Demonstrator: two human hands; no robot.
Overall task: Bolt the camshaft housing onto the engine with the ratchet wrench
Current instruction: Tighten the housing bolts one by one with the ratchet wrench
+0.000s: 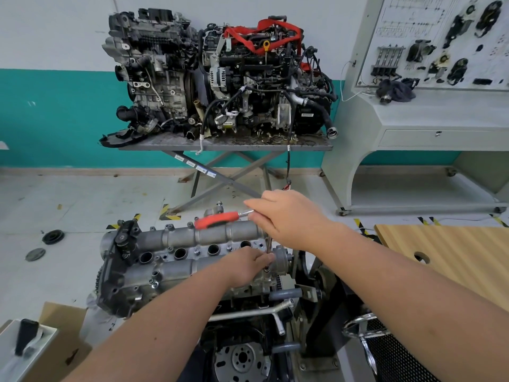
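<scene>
- Camshaft housing (192,245), lower centre of the frame: I am seeing it sitting on top of the engine (248,307), with a row of round plug wells running along its middle.
- Ratchet wrench (220,218), centre of the frame: its red handle is pointing toward the left, above the far edge of the housing; a thin extension bar (268,245) is dropping from its head down to the right end of the housing.
- Right hand (283,216), just right of centre: I am holding it over the wrench head, palm down, fingers curled around the head; the forearm is reaching in from the lower right corner.
- Left hand (248,264), below the right hand: its fingertips are pinching the lower end of the extension bar where it is meeting a bolt (266,269) at the housing's right end; the forearm is entering from the bottom edge.
- Cardboard box (66,340), lower left corner: it is lying open; I cannot tell what is inside it.
- Grey tray (30,351), lower left corner: a black object (26,336) is standing in it.
- Scissor-leg table (225,146), upper centre: it is carrying two complete engines (220,75), one wrapped with a red strap (261,37).
- Training board (440,42), upper right: it is displaying mounted parts above a grey console.
- Wooden tabletop (446,252), right edge: it is showing a round hole.
</scene>
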